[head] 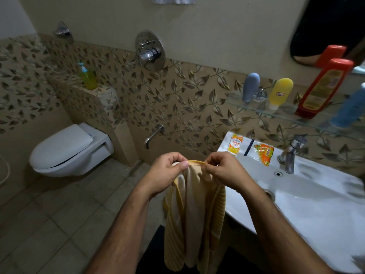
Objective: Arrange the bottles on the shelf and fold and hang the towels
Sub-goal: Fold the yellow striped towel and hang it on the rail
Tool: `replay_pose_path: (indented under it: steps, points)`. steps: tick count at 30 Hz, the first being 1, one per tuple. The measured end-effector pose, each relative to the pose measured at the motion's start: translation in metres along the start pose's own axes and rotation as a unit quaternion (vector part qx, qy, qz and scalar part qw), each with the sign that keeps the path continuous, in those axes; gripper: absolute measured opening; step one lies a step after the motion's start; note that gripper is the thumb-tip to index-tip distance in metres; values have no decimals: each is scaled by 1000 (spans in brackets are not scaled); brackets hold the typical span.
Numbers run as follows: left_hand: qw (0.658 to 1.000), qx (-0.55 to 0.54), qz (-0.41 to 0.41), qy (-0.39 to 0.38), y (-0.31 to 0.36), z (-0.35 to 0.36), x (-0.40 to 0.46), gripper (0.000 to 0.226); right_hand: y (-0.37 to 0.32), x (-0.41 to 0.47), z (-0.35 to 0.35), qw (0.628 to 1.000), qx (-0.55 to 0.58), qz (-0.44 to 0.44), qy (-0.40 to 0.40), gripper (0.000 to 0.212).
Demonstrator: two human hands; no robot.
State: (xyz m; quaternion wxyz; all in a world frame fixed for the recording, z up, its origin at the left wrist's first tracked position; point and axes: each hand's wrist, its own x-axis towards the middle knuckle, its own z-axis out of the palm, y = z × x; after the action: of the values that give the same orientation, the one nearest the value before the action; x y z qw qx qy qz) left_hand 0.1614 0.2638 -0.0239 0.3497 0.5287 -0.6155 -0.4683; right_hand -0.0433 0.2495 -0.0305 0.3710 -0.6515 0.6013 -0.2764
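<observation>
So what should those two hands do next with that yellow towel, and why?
Probably draw the hands apart along the top edge. The left hand and right hand pinch the yellow towel close together, so it hangs bunched; spreading it flat would make folding possible.

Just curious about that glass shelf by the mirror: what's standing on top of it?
On the glass shelf stand a grey bottle, a yellow bottle, a red bottle and a blurred blue one. The frame's edge hides anything further right.
</observation>
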Motion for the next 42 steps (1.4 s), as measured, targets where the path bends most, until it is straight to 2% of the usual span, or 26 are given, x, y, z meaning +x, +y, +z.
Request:
replay_pose_path:
  steps: [4,7,9,11,13,15,18,21,23,25,27,30,32,35,38,42]
  points:
    - [999,24,7,-34,15,-2,-4,12,4,2,7,987,-139,18,78,11]
    - [999,-10,21,-33,24,-8,-7,13,16,9,14,977,-167,53,121,14]
    - [999,-19,28,-20,28,-15,-8,14,27,13,15,981,-129,74,123,17]
    - [1000,-16,21,3,27,-23,-6,14,31,16,12,991,-37,73,102,19]
    - [999,-18,-1,43,18,-33,-4,13,28,15,7,992,97,62,54,20]
    - [995,7,-25,94,5,-44,1,13,24,13,1,982,184,44,3,18]
    - [982,79,-61,157,-9,-51,4,14,17,11,-4,969,246,-1,-32,17]
    - [977,82,-87,179,-16,-44,5,13,2,11,-6,960,272,-41,-43,14]
    - [976,76,-101,177,-22,-39,5,9,-7,12,-4,966,247,-68,-41,14]
    - [982,50,-107,148,-26,-35,2,24,-13,13,-2,974,207,-88,-38,15]
    - [992,-5,-90,92,-26,-32,-2,41,-15,15,2,979,171,-100,-42,15]
    - [993,-117,-33,-10,-13,-21,-6,46,-18,16,5,983,107,-122,-82,17]
    - [989,-142,-15,-43,-9,-12,-3,40,-20,16,8,983,79,-135,-100,17]
    - [997,-78,4,-1,-11,-2,4,13,-20,15,9,985,61,-135,-90,15]
    - [997,-45,-4,67,-10,0,4,10,-12,17,9,994,-14,-108,-7,13]
    - [998,-20,34,39,6,-2,0,12,4,18,11,984,-127,-34,122,7]
